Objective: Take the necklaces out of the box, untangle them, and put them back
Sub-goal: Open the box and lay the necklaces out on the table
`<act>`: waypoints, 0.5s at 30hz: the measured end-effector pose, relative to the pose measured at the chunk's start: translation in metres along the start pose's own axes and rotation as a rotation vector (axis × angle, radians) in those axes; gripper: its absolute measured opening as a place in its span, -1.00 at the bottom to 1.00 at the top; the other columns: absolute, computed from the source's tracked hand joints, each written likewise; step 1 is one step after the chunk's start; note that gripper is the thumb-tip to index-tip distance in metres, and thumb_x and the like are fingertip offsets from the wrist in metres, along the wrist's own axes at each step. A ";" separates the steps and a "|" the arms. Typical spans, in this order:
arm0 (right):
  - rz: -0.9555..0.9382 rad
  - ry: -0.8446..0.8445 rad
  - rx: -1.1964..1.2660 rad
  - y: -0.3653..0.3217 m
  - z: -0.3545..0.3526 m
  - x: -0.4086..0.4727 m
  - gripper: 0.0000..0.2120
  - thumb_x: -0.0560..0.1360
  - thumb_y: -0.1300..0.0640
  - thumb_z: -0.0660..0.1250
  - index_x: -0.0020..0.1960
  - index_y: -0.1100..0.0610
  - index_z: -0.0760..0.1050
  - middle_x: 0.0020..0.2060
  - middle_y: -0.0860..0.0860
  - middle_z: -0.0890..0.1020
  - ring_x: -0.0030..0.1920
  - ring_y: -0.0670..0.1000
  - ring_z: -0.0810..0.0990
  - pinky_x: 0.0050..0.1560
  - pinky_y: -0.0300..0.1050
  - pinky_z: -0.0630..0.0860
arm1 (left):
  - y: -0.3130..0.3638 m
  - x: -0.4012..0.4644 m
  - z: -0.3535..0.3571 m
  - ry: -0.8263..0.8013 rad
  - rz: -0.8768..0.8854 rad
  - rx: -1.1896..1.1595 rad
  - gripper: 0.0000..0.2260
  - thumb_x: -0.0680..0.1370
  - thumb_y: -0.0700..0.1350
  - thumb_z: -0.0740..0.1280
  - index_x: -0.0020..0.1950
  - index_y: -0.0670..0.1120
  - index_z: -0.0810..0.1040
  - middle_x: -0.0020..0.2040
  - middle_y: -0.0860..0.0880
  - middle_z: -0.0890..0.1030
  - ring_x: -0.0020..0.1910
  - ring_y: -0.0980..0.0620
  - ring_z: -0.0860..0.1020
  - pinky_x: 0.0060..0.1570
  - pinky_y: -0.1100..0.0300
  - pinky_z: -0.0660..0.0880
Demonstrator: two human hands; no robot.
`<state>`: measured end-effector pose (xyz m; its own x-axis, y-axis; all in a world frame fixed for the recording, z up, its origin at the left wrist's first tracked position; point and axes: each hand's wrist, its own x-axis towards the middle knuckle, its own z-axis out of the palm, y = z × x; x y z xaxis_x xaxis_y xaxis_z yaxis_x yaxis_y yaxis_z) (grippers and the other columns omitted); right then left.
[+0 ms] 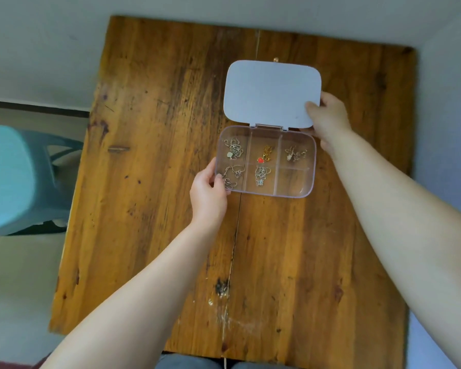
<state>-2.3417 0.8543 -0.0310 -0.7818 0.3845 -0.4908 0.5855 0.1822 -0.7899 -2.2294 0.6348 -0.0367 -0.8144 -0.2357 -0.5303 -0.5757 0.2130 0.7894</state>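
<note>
A clear plastic box (294, 194) with six compartments, three across and two deep, sits open on the wooden bench (155, 161). Its pale lid (269, 93) is swung back on the far hinge and stands open. Five small tangled necklaces (233, 150) lie inside, one to a compartment: three in the far row, the middle one gold with a red charm (261, 159), and two in the near row at left and centre. The near right compartment holds nothing. The left hand (208, 193) grips the box's near left corner, thumb along the left wall and fingers curled at the edge. The right hand (328, 121) pinches the lid's right edge, thumb on top. One teal plastic stool (16, 177) stands to the left of the bench.
</note>
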 end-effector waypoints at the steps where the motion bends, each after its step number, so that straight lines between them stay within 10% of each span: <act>1: -0.002 0.028 -0.114 -0.003 0.002 -0.001 -0.57 0.55 0.15 0.22 0.41 0.15 0.32 0.28 0.08 0.52 0.22 0.07 0.53 0.22 0.02 0.53 | 0.001 0.004 -0.001 -0.008 0.008 0.005 -0.63 0.62 -0.22 0.12 0.40 0.01 0.40 0.30 0.04 0.52 -0.05 0.09 0.61 0.06 0.12 0.58; 4: -0.342 0.271 -0.468 -0.010 0.013 -0.033 -0.55 0.55 0.15 0.23 0.42 0.17 0.29 0.29 0.14 0.46 0.28 0.08 0.45 0.22 -0.13 0.43 | -0.001 0.005 -0.004 -0.047 0.018 0.018 -0.64 0.62 -0.21 0.14 0.40 0.00 0.40 0.32 0.04 0.49 0.16 0.06 0.56 0.12 0.07 0.57; 7: -0.651 0.001 -0.505 -0.016 0.046 -0.076 -0.73 0.56 0.23 0.16 0.20 0.18 0.52 0.13 0.13 0.59 0.15 0.08 0.55 0.11 -0.16 0.43 | -0.003 0.004 -0.006 -0.064 0.033 -0.032 -0.65 0.62 -0.21 0.16 0.40 -0.02 0.39 0.31 -0.01 0.49 0.17 0.08 0.54 0.02 0.20 0.60; 10: -0.583 -0.344 -0.875 -0.005 0.082 -0.085 -0.69 0.55 0.24 0.12 0.23 0.17 0.51 0.19 0.15 0.56 0.18 0.20 0.52 0.14 0.04 0.47 | -0.003 0.004 -0.007 -0.073 0.024 -0.080 -0.65 0.62 -0.21 0.18 0.41 -0.04 0.39 0.29 -0.01 0.49 0.07 0.17 0.55 -0.01 0.23 0.60; 15: -0.604 -0.427 -1.256 -0.007 0.102 -0.087 -0.68 0.57 0.20 0.10 0.28 0.17 0.42 0.24 0.19 0.45 0.21 0.23 0.45 0.17 0.09 0.35 | -0.003 0.005 -0.009 -0.092 0.030 -0.103 -0.64 0.62 -0.21 0.20 0.42 -0.06 0.35 0.33 0.00 0.45 0.05 0.24 0.52 0.06 0.14 0.59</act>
<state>-2.2996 0.7273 -0.0202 -0.8437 -0.2873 -0.4535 -0.2256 0.9563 -0.1862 -2.2309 0.6238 -0.0392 -0.8371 -0.1414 -0.5285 -0.5444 0.1190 0.8304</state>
